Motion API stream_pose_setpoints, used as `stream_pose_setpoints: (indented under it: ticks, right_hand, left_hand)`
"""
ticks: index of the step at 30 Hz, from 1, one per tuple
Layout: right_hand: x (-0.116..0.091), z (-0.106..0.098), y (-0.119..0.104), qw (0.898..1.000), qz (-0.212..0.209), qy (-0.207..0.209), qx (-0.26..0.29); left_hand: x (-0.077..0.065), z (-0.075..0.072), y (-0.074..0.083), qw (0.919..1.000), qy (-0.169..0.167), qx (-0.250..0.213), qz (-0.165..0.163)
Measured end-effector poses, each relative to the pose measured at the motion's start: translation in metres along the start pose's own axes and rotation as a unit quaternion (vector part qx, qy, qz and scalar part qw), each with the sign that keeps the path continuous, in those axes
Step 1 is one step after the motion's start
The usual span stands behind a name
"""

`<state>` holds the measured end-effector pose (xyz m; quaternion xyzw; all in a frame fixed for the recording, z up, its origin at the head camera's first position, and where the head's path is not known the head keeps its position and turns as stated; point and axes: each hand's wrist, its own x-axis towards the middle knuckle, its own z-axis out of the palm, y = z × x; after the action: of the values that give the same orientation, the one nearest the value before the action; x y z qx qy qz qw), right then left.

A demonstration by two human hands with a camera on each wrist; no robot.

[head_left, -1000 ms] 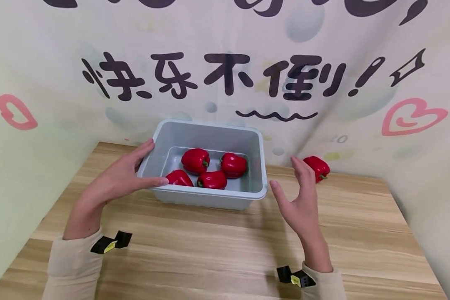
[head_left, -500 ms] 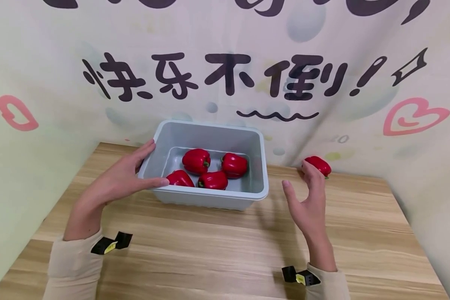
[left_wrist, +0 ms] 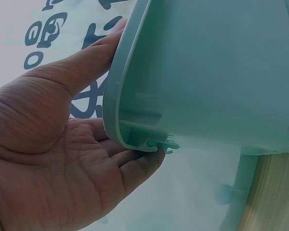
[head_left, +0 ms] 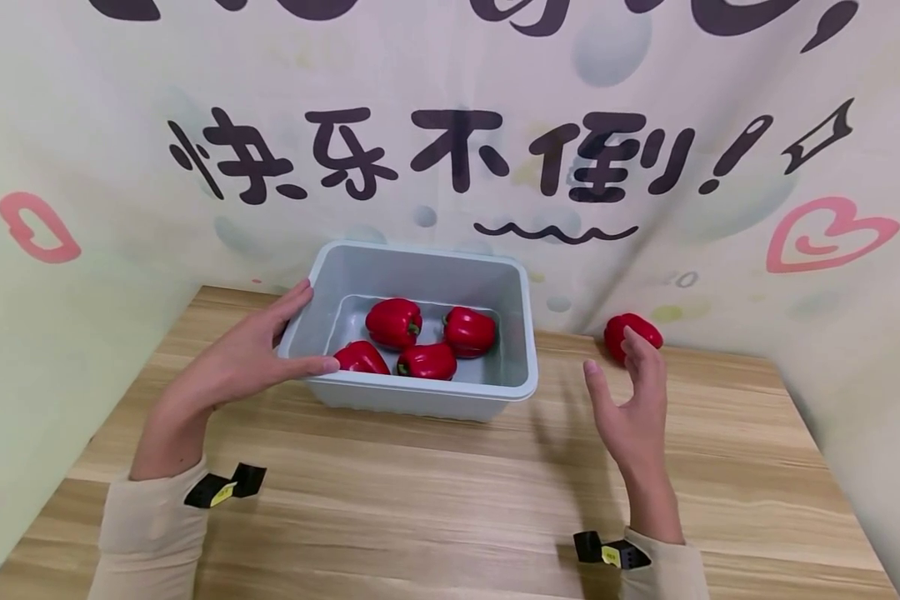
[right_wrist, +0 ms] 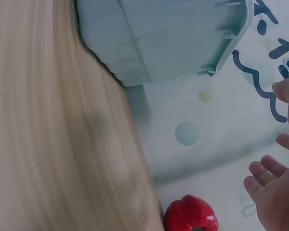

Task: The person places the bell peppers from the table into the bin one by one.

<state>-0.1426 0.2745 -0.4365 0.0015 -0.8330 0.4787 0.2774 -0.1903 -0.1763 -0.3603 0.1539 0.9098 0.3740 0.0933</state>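
Observation:
A light grey-blue plastic bin [head_left: 412, 400] stands at the back of the wooden table, several red bell peppers [head_left: 393, 323] lying in it. My left hand [head_left: 240, 358] grips its left end, thumb along the front rim and fingers against the left side; the left wrist view shows fingertips under the bin's rim [left_wrist: 113, 96]. Right of the bin, one more red bell pepper [head_left: 617, 337] rests at the table's back edge. My right hand [head_left: 633, 408] hovers in front of that pepper, thumb and fingers spread apart and holding nothing. The right wrist view shows this pepper [right_wrist: 190, 214] apart from the hand.
The wooden tabletop [head_left: 390, 508] extends in front of the bin and to both sides. Behind it hangs a pale printed cloth [head_left: 420, 67] with black characters and pink hearts, close to the back edge. Each sleeve carries a small black device [head_left: 611, 552].
My right hand has moved rightward, away from the bin's right end and in front of the lone pepper. The left hand, bin and peppers stay put.

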Motion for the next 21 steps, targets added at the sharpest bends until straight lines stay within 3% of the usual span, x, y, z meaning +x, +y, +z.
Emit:
stream_pose_setpoints:
  ticks: [11,21]
  right_hand:
    - [-0.004,-0.009,0.018,0.998,0.060,0.007,-0.008]
    - [-0.006,-0.016,0.028,0.995,0.095,-0.027,-0.017]
  left_hand:
    - [0.001,-0.001,0.001,1.0000,-0.004,0.002,0.000]
    - [0.001,0.000,0.000,1.0000,-0.006,0.001,-0.004]
